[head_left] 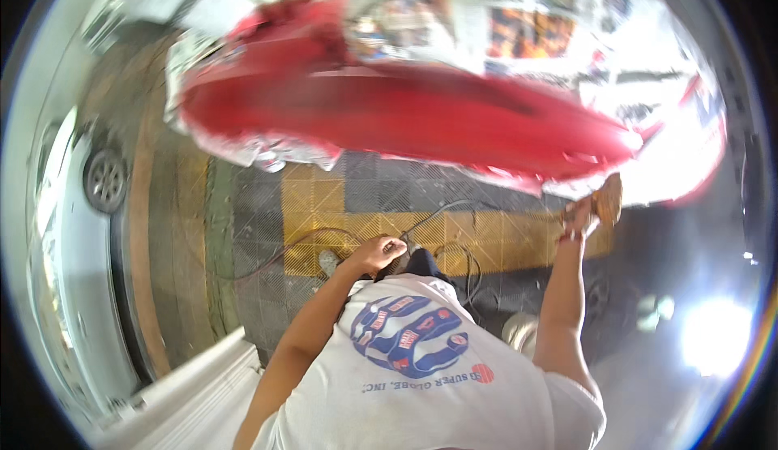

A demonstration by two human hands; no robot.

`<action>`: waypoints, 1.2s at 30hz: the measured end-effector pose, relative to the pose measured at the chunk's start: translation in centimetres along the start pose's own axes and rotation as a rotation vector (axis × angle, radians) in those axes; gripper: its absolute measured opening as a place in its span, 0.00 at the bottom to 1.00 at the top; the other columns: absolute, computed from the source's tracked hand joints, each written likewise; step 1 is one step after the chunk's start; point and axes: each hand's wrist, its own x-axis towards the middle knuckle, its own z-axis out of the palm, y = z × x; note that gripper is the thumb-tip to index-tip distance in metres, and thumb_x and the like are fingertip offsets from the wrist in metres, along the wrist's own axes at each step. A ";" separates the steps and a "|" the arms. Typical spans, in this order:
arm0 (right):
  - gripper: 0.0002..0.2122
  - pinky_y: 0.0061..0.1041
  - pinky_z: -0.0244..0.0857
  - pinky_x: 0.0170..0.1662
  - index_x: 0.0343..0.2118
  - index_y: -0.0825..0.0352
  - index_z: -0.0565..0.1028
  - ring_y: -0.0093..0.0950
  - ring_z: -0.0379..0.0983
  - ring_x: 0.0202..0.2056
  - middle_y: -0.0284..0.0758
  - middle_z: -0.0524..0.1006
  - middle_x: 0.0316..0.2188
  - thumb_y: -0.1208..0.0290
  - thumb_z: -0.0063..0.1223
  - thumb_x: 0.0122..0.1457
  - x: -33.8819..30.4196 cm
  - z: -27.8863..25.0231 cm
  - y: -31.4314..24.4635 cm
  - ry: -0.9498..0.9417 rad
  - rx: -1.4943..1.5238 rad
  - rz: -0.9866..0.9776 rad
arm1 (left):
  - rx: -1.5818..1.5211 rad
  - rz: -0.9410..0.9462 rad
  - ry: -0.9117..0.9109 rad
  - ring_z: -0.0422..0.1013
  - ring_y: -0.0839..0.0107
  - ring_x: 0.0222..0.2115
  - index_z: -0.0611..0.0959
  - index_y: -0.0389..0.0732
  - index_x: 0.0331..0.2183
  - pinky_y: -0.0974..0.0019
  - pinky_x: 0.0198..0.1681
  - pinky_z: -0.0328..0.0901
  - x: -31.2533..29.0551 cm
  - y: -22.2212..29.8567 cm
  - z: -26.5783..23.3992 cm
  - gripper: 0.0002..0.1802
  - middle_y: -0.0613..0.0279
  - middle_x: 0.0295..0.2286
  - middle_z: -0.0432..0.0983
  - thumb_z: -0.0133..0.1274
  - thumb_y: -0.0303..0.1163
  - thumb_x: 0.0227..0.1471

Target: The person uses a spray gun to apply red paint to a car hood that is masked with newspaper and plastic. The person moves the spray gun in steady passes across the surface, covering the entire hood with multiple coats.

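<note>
A long, glossy red car panel (405, 113) stretches across the far side in front of me, blurred in places. White masking sheets and newspaper (531, 32) surround it. Out to the right, my right hand (579, 219) is closed on a blurred brown-orange thing (608, 199), its kind unclear, close to the panel's near right edge. My left hand (381, 253) is held in front of my body, fingers curled, away from the panel. Whatever lies inside those fingers is hidden. Near that hand run a dark hose (442, 208) and a thin reddish hose (284, 249).
Underfoot are grey and yellow floor tiles (312, 207), with loops of dark hose (476, 276) by my legs. A pale car (97, 231) stands at the left. A white ridged object (194, 389) is at the lower left. Bright light (717, 336) glares at the right.
</note>
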 end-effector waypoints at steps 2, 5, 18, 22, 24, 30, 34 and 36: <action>0.05 0.22 0.62 0.26 0.34 0.60 0.76 0.20 0.66 0.21 0.27 0.69 0.19 0.67 0.60 0.63 -0.5 2.6 1.8 0.007 -0.079 -0.008 | -0.035 0.030 0.099 0.79 0.62 0.39 0.86 0.42 0.47 0.61 0.43 0.71 0.5 -6.1 -0.9 0.25 0.54 0.39 0.85 0.56 0.53 0.62; 0.10 0.21 0.64 0.27 0.44 0.60 0.73 0.18 0.68 0.25 0.27 0.72 0.28 0.69 0.61 0.63 -5.4 7.5 9.3 0.003 -0.102 -0.101 | -0.082 -0.136 0.164 0.79 0.58 0.38 0.86 0.39 0.47 0.59 0.44 0.71 -2.4 -10.8 -3.9 0.29 0.50 0.38 0.85 0.55 0.56 0.60; 0.12 0.20 0.67 0.27 0.46 0.69 0.74 0.17 0.70 0.24 0.29 0.75 0.28 0.72 0.62 0.63 -38.6 41.0 14.3 -0.783 -0.291 0.181 | -0.772 -0.583 0.741 0.77 0.57 0.45 0.84 0.35 0.49 0.58 0.53 0.68 -22.6 -30.5 -8.4 0.29 0.51 0.43 0.83 0.55 0.51 0.62; 0.13 0.21 0.68 0.28 0.47 0.69 0.74 0.17 0.71 0.25 0.29 0.76 0.30 0.72 0.62 0.63 -45.2 47.8 12.8 -1.027 -0.203 0.279 | -0.915 -0.702 0.765 0.73 0.57 0.51 0.81 0.34 0.53 0.56 0.57 0.65 -25.6 -34.0 -8.3 0.30 0.49 0.50 0.79 0.55 0.51 0.62; 0.13 0.21 0.69 0.28 0.47 0.69 0.73 0.17 0.72 0.25 0.29 0.76 0.30 0.72 0.62 0.63 -47.8 50.0 12.1 -1.064 -0.187 0.297 | -0.944 -0.730 0.759 0.72 0.56 0.54 0.80 0.34 0.55 0.55 0.58 0.64 -26.8 -34.5 -8.8 0.31 0.49 0.53 0.77 0.54 0.51 0.63; 0.12 0.21 0.68 0.28 0.47 0.68 0.73 0.18 0.72 0.25 0.29 0.76 0.31 0.72 0.62 0.63 -48.7 50.6 12.2 -1.023 -0.172 0.278 | -0.911 -0.678 0.761 0.71 0.54 0.57 0.79 0.36 0.57 0.54 0.60 0.63 -26.3 -36.0 -10.1 0.31 0.49 0.55 0.76 0.53 0.50 0.63; 0.12 0.20 0.68 0.27 0.46 0.66 0.72 0.18 0.71 0.25 0.29 0.75 0.30 0.73 0.61 0.63 -43.9 46.4 13.5 -0.850 -0.194 0.261 | -0.817 -0.594 0.695 0.73 0.54 0.54 0.82 0.37 0.54 0.56 0.58 0.65 -23.3 -36.8 -10.7 0.31 0.48 0.53 0.78 0.53 0.52 0.62; 0.12 0.21 0.67 0.26 0.46 0.65 0.70 0.19 0.70 0.24 0.29 0.73 0.28 0.73 0.60 0.63 -42.5 44.1 12.1 -0.691 -0.166 0.261 | -0.700 -0.562 0.641 0.75 0.54 0.53 0.83 0.37 0.53 0.57 0.57 0.66 -22.0 -37.0 -10.5 0.31 0.47 0.52 0.79 0.53 0.53 0.61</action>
